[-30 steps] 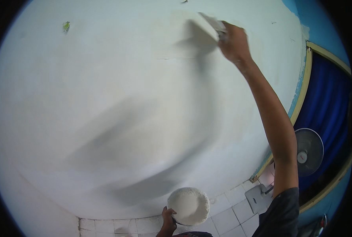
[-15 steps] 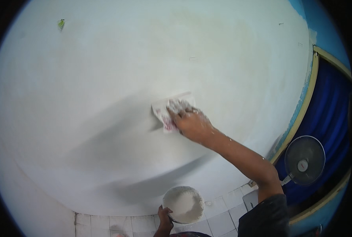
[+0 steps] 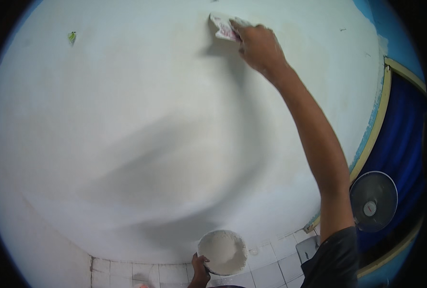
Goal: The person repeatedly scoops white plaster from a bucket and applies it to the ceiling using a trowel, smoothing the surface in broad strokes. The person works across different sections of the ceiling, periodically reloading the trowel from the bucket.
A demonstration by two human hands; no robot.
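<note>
High on the pale wall point(image 3: 127, 91), my right hand point(image 3: 262, 48) grips a flat white putty spreader point(image 3: 223, 28) with reddish marks. The spreader's edge lies at or against the wall; exact contact is hard to tell. My right arm is stretched far upward. Low in the view, my left hand point(image 3: 200, 270) is closed on the side of a round tub point(image 3: 205, 238), its thumb near the rim. Inside the tub is whitish putty point(image 3: 229, 257), and the rim is crusted with it. The tub's underside is hidden.
A grey round fan point(image 3: 373, 201) stands at the right, before a dark blue curtain point(image 3: 396, 129) in a yellowish frame point(image 3: 374, 139). White floor tiles point(image 3: 170, 272) run below the wall. A small green thing point(image 3: 72, 38) is on the wall at upper left.
My right hand has swept the spreader upward along the wall, from mid-view to near the top edge, straightening the arm. My left hand still holds the tub in nearly the same place.
</note>
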